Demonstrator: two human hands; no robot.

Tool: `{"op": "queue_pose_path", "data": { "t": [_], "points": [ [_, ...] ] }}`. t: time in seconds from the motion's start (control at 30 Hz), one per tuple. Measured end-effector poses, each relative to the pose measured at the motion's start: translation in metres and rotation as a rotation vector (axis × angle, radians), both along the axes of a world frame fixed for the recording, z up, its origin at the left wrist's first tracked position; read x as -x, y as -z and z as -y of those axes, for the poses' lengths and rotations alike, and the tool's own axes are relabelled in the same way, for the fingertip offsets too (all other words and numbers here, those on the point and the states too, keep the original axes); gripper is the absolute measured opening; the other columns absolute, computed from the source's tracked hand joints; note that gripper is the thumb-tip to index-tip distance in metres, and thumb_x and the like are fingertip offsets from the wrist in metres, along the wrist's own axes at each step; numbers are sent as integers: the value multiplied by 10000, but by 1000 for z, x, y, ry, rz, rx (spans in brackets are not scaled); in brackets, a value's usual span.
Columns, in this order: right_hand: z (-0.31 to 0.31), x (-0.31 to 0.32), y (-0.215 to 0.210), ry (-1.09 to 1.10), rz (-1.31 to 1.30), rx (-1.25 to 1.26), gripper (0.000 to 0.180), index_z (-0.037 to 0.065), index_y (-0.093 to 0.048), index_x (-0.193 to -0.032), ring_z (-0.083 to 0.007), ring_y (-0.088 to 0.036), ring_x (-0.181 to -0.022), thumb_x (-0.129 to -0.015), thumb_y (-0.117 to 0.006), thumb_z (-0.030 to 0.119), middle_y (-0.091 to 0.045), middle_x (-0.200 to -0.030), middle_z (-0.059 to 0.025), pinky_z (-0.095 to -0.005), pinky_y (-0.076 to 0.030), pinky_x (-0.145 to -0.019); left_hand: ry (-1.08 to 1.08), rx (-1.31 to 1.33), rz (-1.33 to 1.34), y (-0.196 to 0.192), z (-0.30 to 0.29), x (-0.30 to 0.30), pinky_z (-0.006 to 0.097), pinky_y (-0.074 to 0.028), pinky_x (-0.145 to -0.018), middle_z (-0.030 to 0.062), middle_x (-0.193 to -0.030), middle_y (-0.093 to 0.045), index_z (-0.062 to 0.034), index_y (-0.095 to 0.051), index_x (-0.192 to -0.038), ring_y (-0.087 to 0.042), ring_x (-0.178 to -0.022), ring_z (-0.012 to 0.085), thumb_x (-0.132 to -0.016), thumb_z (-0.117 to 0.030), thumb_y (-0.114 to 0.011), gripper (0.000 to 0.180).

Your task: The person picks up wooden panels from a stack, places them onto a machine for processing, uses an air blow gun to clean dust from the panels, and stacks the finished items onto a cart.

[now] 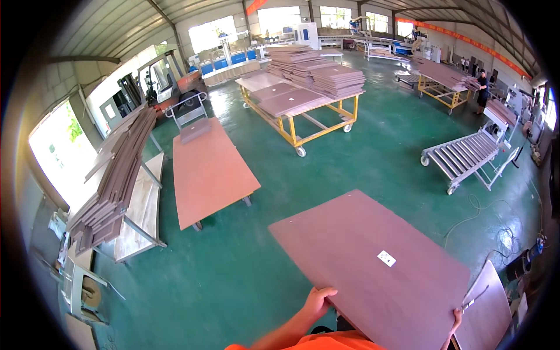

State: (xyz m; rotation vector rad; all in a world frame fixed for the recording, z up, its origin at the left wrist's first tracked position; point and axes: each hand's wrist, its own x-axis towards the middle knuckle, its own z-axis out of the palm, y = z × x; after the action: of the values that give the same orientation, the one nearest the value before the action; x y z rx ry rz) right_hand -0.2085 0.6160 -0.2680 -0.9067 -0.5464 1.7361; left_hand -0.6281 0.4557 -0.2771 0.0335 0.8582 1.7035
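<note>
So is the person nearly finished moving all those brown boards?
Several look done: boards lie stacked on the yellow cart. In hand: the left hand and right hand grip one large brown board by its near edge. Left: perhaps the leaning boards on the rack.

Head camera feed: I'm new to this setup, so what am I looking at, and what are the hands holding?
This one picture comes from a wide fisheye camera on a person's head, looking down, so straight edges curve. No machine is working here; these are a person's bare hands. The left hand and right hand grip the near edge of a large brown board bearing a small white label, held out flat above the green floor. Ahead stands a low cart with a similar board, a rack of stacked panels to the left, a yellow cart piled with boards, and a roller conveyor to the right.
</note>
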Motion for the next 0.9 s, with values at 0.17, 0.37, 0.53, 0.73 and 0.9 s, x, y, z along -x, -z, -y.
{"op": "queue_pose_path", "data": {
  "t": [0.17, 0.37, 0.53, 0.73, 0.9],
  "points": [
    [-145, 147, 34, -171, -97, -24, 547, 44, -546, -1243, -282, -598, -1009, -777, -618, 320, -612, -1142, -114, -397, -506, -857, -196, 104, -81, 3, -58, 114, 449, -442, -949, 156, -1192, -625, 51, -540, -1243, -575, -1108, 318, -762, -75, -580, 499],
    [-312, 360, 20, -435, -180, -9, 569, 36, -528, -1255, -276, -596, -986, -763, -616, 308, -609, -1130, -116, -390, -506, -833, -461, -5, -171, -5, -133, 249, 437, -416, -984, 122, -1255, -583, 12, -516, -1274, -538, -1159, 302, -757, -123, -556, 535],
    [-428, 544, -8, -581, -167, -18, 569, 27, -521, -1257, -262, -594, -950, -769, -609, 305, -611, -1093, -113, -372, -502, -793, -582, -66, -109, -1, -203, 375, 421, -393, -1012, 124, -1274, -569, 18, -503, -1284, -515, -1190, 304, -758, -148, -544, 553],
    [-528, 721, -15, -561, -178, -26, 572, 15, -519, -1260, -270, -595, -963, -769, -618, 292, -611, -1107, -122, -380, -505, -807, -616, -130, -110, 39, -321, 572, 418, -400, -1011, 124, -1268, -576, 22, -506, -1279, -524, -1186, 308, -765, -137, -541, 540],
    [-593, 822, -33, -453, -157, -47, 576, 15, -504, -1280, -289, -596, -1012, -773, -629, 259, -601, -1165, -137, -403, -509, -846, -391, -104, -3, 31, -415, 723, 421, -410, -1004, 118, -1258, -591, 18, -527, -1254, -543, -1169, 300, -773, -149, -561, 510]
  ]
}}
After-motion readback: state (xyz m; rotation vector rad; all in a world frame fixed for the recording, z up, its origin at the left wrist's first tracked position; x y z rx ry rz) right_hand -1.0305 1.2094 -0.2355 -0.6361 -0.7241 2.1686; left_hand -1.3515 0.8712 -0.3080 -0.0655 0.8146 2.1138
